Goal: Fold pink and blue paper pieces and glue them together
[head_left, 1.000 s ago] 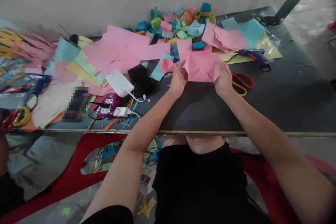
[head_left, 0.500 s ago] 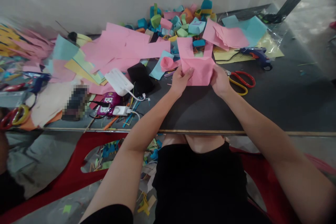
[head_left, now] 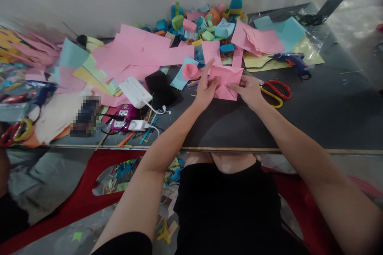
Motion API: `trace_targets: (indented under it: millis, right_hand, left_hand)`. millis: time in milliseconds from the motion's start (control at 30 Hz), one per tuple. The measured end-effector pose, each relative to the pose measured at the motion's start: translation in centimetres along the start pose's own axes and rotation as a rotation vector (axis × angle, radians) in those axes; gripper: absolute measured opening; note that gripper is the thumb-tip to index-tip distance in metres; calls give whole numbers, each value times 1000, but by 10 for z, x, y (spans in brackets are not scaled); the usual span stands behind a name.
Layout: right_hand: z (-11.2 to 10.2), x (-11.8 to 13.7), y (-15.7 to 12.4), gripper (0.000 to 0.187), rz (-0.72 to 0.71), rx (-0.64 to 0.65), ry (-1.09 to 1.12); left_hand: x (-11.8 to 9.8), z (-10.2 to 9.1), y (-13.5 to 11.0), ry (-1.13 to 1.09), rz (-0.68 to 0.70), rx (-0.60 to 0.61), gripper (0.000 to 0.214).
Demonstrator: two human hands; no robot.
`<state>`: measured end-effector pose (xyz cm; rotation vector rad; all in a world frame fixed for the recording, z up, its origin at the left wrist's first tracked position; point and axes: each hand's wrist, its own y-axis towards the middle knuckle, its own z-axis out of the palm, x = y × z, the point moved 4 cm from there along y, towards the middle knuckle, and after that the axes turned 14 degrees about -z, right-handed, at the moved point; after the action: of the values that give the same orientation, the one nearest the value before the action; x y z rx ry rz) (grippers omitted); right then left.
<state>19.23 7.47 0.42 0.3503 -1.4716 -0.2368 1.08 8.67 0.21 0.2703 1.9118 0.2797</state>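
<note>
A folded piece of pink paper (head_left: 225, 81) is held just above the dark table, with creases running across its front. My left hand (head_left: 207, 89) grips its left edge between thumb and fingers, the index finger stretched upward. On the other side my right hand (head_left: 249, 89) pinches the right edge, its thumb lying over the front. Pink paper strips (head_left: 211, 51) lie just behind the folded piece. Left of my left hand sits a rolled pink paper ring (head_left: 190, 71) on a light blue sheet (head_left: 180, 83). Scissors (head_left: 277, 91) with red and yellow handles lie beside my right hand.
Small folded paper pieces (head_left: 206, 24) are heaped along the wall. A blue glue gun (head_left: 295, 63) lies at right. Pink sheets (head_left: 134, 48), a white power bank (head_left: 135, 92), a black pouch (head_left: 160, 87) and a purple power strip (head_left: 124, 115) with cables spread over the left.
The pink paper has been turned and tilted between my hands, now showing creased folds. My left index finger has lifted, and my right thumb has come over the paper's front.
</note>
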Motion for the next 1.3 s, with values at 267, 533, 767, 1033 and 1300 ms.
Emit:
trace_targets:
  millis: [267,533,767,1033,1300]
  right_hand:
    - [2,3,-1,43,9,12,24]
    - [3,5,-2,33,17,17,8]
    - [0,6,-1,39,-21,-9,-22]
    - [-2,3,0,39,-37,-30,12]
    - [-2,0,0,45,-39,-28,33]
  left_hand:
    - [-30,-13,-12,15,37,10,60]
    - [-23,-9,-8,51,-26,51,53]
    - [-22,-9,-6,109,91,89,56]
    - [-12,-7,-3,43,62,140,63]
    - [-1,-4,-1,-31,172,99,66]
